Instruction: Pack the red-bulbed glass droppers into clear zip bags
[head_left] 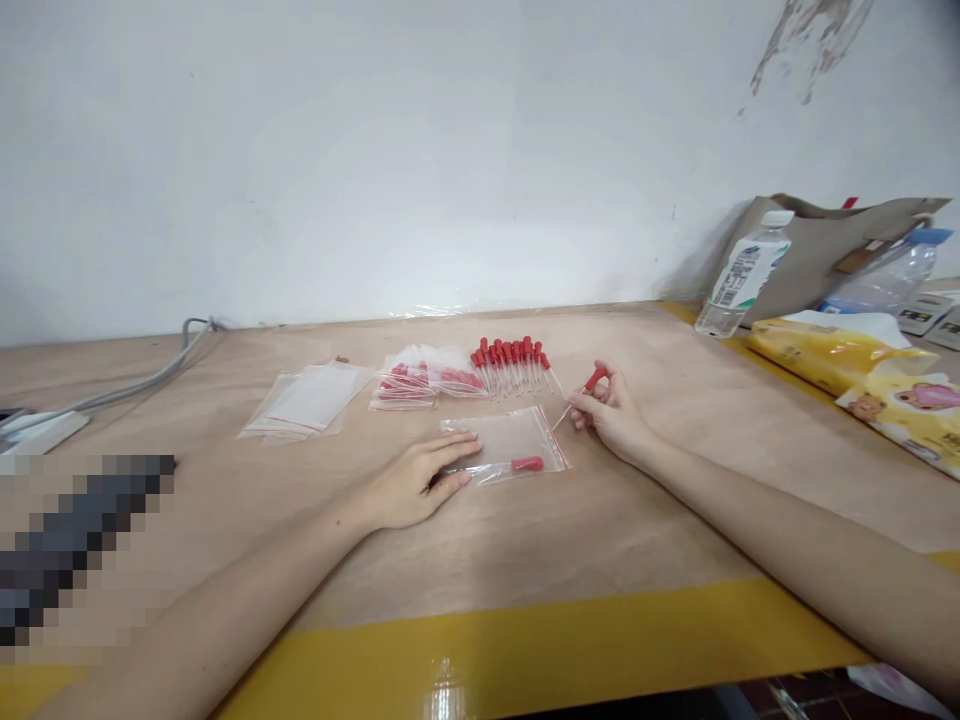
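Observation:
My left hand [416,482] lies flat with fingers stretched out over the left end of a clear zip bag [506,435]. Inside that bag, along its near side, is one dropper with a red bulb [527,464]. Between the thumb and fingers of my right hand [616,418] is another red-bulbed dropper [595,379], tilted, its thin tip pointing down at the bag's red-lined right edge. Whether the tip is inside the bag's mouth I cannot tell. Behind the bag lies a row of several loose droppers [514,362], bulbs toward the wall.
Zip bags with droppers in them [405,385] overlap behind my left hand. Flat zip bags [300,402] are stacked farther left, near a grey cable [150,378]. At right stand a water bottle [742,275], a grey bag [817,240] and yellow packs [832,350].

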